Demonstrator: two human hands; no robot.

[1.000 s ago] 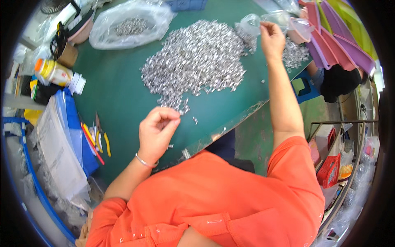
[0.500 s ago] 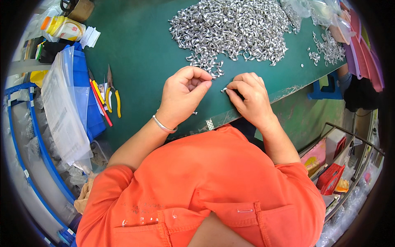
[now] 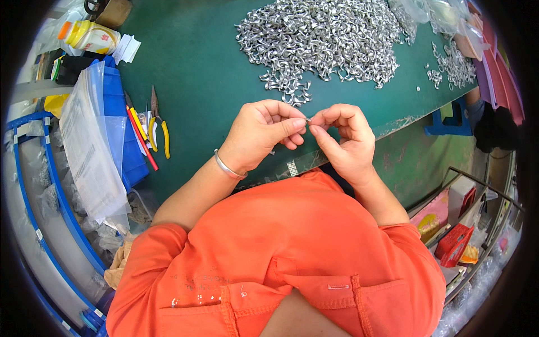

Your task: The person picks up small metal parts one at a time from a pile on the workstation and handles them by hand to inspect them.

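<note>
My left hand [image 3: 263, 133] and my right hand [image 3: 349, 140] meet fingertip to fingertip above the near part of the green tabletop [image 3: 185, 73]. Between the pinched thumbs and forefingers a small silver metal piece [image 3: 307, 119] shows. Both hands are closed on it; the fingertips cover most of it, so its shape and whether there is a second piece cannot be told. Just beyond my hands spreads a large heap of small curved silver metal pieces [image 3: 320, 42], with a loose tail of them reaching toward me. Another small piece [image 3: 272, 153] lies beside my left wrist.
Pliers with yellow handles [image 3: 160, 126] and a red pen-like tool [image 3: 143, 140] lie at left, beside a blue bin [image 3: 130, 163] with plastic bags. A yellow jar [image 3: 90, 38] stands far left. Small silver rings [image 3: 457, 67] are scattered at right, near the table's edge.
My left hand has drawn back from the tail of the heap, and my right hand has turned and risen slightly. Their fingertips, apart before, now meet at the small metal piece.
</note>
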